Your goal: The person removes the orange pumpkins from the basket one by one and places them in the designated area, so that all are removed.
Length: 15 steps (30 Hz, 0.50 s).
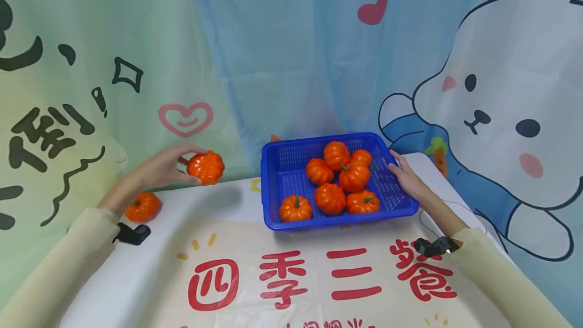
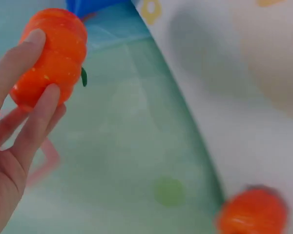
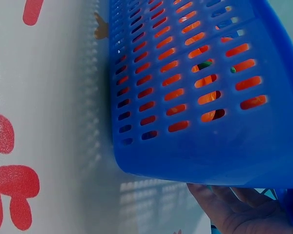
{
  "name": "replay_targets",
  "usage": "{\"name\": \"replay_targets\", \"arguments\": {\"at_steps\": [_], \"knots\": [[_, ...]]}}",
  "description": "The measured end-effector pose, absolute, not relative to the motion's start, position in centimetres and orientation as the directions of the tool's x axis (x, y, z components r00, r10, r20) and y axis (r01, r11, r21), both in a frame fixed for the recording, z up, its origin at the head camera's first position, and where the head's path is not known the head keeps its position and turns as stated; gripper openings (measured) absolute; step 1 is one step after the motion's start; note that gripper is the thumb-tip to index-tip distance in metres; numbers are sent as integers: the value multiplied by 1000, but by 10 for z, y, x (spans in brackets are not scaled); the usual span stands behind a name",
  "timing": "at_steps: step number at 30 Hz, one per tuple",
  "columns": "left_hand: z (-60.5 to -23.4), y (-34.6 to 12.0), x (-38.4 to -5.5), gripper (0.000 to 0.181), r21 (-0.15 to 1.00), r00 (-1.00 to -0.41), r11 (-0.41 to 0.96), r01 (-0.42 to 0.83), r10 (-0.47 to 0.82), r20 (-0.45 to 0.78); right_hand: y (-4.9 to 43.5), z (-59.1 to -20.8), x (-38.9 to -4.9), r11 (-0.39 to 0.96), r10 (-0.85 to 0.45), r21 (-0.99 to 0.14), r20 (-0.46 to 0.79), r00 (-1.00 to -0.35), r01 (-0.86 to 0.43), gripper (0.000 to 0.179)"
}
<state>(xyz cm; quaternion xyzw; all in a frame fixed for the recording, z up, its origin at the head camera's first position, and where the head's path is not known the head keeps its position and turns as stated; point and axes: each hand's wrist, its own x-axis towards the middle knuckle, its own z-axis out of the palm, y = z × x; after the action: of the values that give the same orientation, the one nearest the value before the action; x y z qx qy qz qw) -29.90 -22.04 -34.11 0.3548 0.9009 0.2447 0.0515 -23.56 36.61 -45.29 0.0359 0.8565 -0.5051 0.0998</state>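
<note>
An orange toy pumpkin (image 1: 206, 167) is held up over the table's far left by my left hand (image 1: 170, 167), thumb on one side and fingers on the other. In the left wrist view the same pumpkin (image 2: 58, 58) shows its ribs and a small green stem. My right hand (image 1: 408, 178) grips the right rim of a blue plastic basket (image 1: 268, 181). Seen from the right wrist, the fingers (image 3: 212, 202) lie against the basket's slotted wall (image 3: 185, 158). Several orange pumpkins (image 1: 330, 198) sit inside the basket, mostly towards its right.
Another pumpkin (image 1: 143, 207) lies on the table's left edge, under the left forearm. A cream cloth (image 1: 246, 247) with red characters covers the white tabletop (image 1: 105, 287). Behind hangs a printed curtain (image 1: 282, 65). A thin cable (image 1: 425, 224) runs near the right wrist.
</note>
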Motion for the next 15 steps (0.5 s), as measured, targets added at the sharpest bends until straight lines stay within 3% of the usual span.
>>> {"name": "replay_targets", "arguments": {"at_steps": [7,15], "knots": [[-367,-277,-285,66,497,-871,746,442,489,41,366,-455,-233,500,-31,-851,-204,-979,162,62],[-374,-292,-285,68,493,-905,780,386,424,38,367,-457,-236,488,-38,-860,-194,-980,151,63]]}}
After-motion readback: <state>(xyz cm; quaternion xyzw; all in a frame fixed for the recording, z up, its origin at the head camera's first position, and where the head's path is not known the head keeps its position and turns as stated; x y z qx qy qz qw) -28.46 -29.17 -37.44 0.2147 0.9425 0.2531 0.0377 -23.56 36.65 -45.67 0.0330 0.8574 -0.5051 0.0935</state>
